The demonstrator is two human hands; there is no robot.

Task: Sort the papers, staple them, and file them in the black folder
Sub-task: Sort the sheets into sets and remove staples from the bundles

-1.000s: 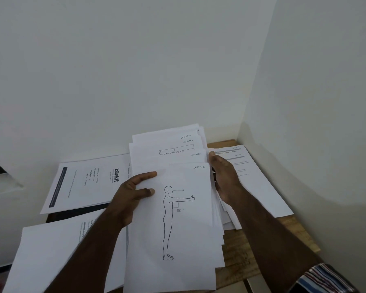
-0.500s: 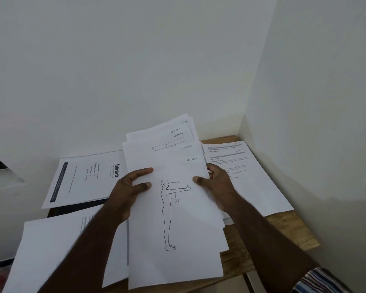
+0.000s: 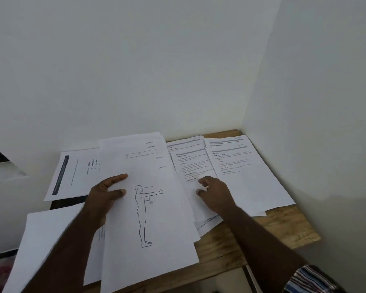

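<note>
A fanned stack of white papers (image 3: 148, 218), topped by a sheet bearing a line drawing of a standing figure with one arm held out at 90 degrees, is held at its left edge by the left hand (image 3: 103, 195), whose grip is closed on the stack with the thumb laid on top and the fingers curled beneath. The right hand (image 3: 215, 192) is seen just beside the stack's right edge, its grip released, the loosely bent fingers resting on printed text sheets (image 3: 237, 170) spread across the wooden tabletop (image 3: 283, 227) in the corner of two white walls. A sheet with a dark side band (image 3: 72, 174) is laid to the left, and a blank sheet (image 3: 49, 246) is seen at lower left. A striped sleeve (image 3: 311, 280) is visible at lower right.
</note>
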